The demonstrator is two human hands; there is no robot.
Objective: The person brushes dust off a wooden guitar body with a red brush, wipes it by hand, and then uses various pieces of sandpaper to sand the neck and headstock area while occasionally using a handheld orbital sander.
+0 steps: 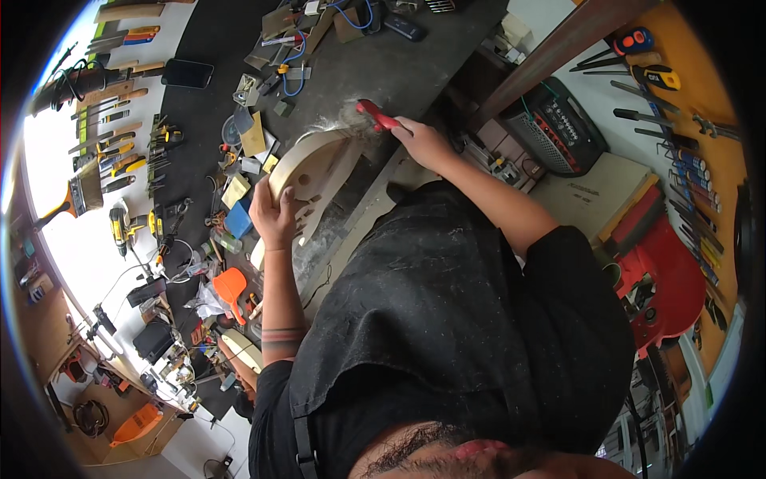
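A pale, curved wooden piece (315, 164), shaped like a guitar body with a round hole and slots cut in it, lies on the dark workbench before me. My left hand (274, 211) grips its left rim, thumb on the top face and fingers over the outer edge. Beyond the far end of the wood, my right hand (423, 144) is closed round the handle of a red brush (380, 116). Its bristle end is hard to make out against the pale dust on the bench. My apron hides part of the wood's near side.
Scraps, papers and small tools lie left of the wood, with an orange scoop-like thing (230, 286) nearer me. A phone (187, 73) rests farther left. A black heater-like box (558, 132) and a red curved body (662, 283) stand right. Another person's arm (237, 361) shows lower left.
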